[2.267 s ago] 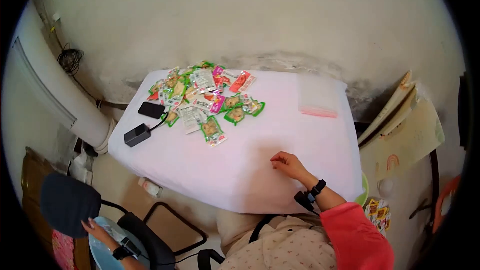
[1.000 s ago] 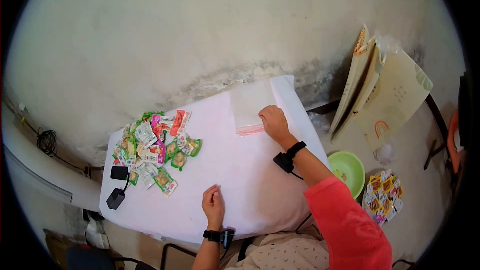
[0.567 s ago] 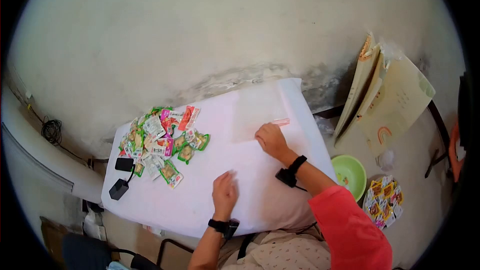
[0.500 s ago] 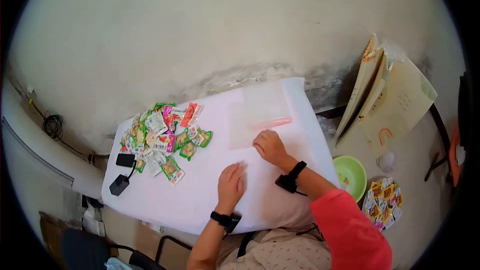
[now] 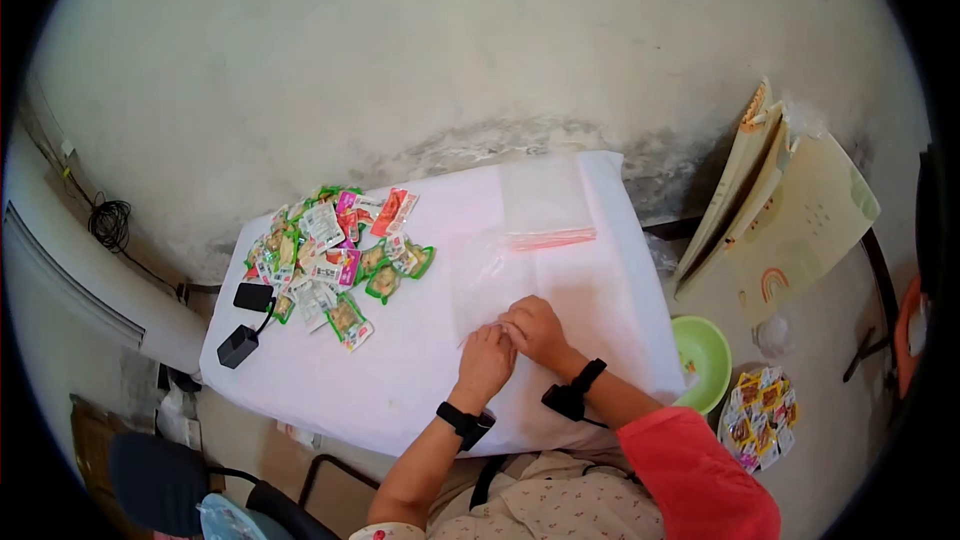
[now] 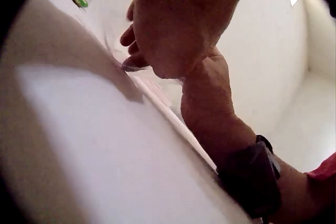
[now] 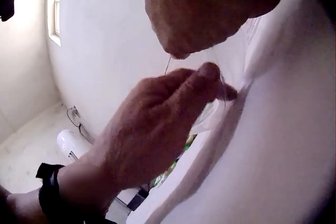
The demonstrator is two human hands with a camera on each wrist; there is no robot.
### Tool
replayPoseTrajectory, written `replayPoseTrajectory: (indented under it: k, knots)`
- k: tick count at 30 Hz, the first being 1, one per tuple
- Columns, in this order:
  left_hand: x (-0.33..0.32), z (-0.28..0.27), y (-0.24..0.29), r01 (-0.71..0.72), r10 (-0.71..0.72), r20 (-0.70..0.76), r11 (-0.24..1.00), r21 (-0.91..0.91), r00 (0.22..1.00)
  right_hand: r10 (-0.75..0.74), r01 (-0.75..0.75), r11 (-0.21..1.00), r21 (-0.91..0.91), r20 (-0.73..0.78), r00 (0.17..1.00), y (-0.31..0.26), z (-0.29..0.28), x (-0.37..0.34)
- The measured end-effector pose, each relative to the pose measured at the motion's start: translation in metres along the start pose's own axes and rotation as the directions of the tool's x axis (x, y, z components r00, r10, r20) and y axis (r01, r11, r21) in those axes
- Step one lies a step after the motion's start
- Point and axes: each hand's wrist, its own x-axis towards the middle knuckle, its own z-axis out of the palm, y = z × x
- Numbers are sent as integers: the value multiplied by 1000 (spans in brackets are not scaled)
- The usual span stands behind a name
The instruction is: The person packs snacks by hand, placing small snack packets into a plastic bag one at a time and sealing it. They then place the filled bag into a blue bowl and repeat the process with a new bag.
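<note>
A clear plastic zip bag (image 5: 485, 275) lies stretched toward the wall from both hands, its near edge at my fingers. My right hand (image 5: 540, 328) pinches that edge, fingers curled down. Beside it, almost touching, my left hand (image 5: 487, 365) holds the same edge; in the right wrist view thin film shows at the left hand's (image 7: 157, 113) thumb and fingertips. From the left wrist view, the right hand (image 6: 178, 19) appears close over the white cloth. Just beyond lies a stack of clear bags (image 5: 548, 195) with red strips along the near edge.
Several snack packets (image 5: 325, 250) are heaped on the table's left, near a black phone (image 5: 254, 297) and a black box (image 5: 238, 346). A green basin (image 5: 715, 365) and more packets (image 5: 760, 420) stand off the right edge. Folded mats (image 5: 780, 210) lean at the right.
My right hand has drawn one clear bag off the stack toward me. From the chair at the left, my left hand has come over the table to meet it at the bag's edge.
</note>
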Motion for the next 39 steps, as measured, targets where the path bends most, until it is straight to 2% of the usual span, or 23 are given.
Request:
replayPoseTrajectory:
  k: [2,4,6,7,9,11,13,15,16,18,20,22,24,26,28,29,32,33,34,35,37,38,39]
  knots:
    - [-1,6,0,-78,74,-49,993,-86,996,-64,64,998,11,6,998,-5,0,1]
    - [-2,8,-6,-8,7,-9,986,-165,1000,-127,126,991,-32,-13,992,-8,1,1]
    - [7,-7,-7,348,-236,316,863,-366,919,-142,140,988,-68,-23,990,-9,-1,2]
    - [7,-2,-11,353,-244,311,862,-364,918,-152,147,983,-114,-41,987,-8,-2,3]
    - [12,7,-17,127,-151,-81,961,-247,985,-66,59,987,-151,-41,997,1,-2,-1]
    - [17,1,-17,169,-178,-27,964,-206,984,156,-152,966,-208,4,988,11,-4,-7]
    - [32,-16,-14,211,-209,28,963,-165,977,143,-147,979,-144,-37,989,15,-7,4]
    - [57,-32,-14,97,-117,-200,990,-107,973,146,-151,988,-31,-135,980,6,-17,26]
    - [69,-41,-14,105,-125,-202,989,-106,971,142,-147,989,-26,-128,981,0,-23,35]
    - [91,-59,-12,-50,87,-398,994,101,913,-74,30,992,-121,-371,926,-7,-31,50]
    - [107,-62,-6,-38,49,-335,998,40,941,-115,33,980,-195,-422,899,1,-33,51]
    - [107,-46,-7,-4,-2,-268,1000,-22,963,95,-126,990,-67,-350,932,18,-26,41]
    - [99,6,-20,4,-9,-124,999,-33,992,181,-212,972,-100,-254,950,44,-14,16]
    - [81,60,-34,-61,70,47,983,-172,996,268,-288,949,-131,-151,951,59,-8,6]
    - [63,61,-29,-103,122,62,963,-250,991,375,-381,924,-13,-156,914,65,-10,2]
    - [59,55,-27,-155,186,68,933,-326,980,335,-347,937,-32,-189,923,69,-6,0]
    - [33,1,-19,-86,144,126,921,-381,982,402,-402,915,40,-169,900,61,-9,3]
    - [17,6,-32,-135,115,-79,937,-322,990,407,-406,913,45,-166,898,61,-10,3]
    - [2,10,-54,-119,55,-233,955,-271,971,404,-403,914,40,-152,902,61,-11,3]
    - [-8,-1,-70,18,-100,-364,975,-220,926,402,-401,915,34,-139,905,60,-11,3]
    - [-23,-38,-102,262,-223,-356,963,63,907,385,-383,923,46,-123,914,57,-12,3]
    - [-32,-48,-110,484,-392,-419,864,139,819,363,-359,932,56,-109,926,56,-12,3]
    - [-45,-48,-131,556,-439,-402,796,241,803,366,-362,930,57,-111,924,55,-10,2]
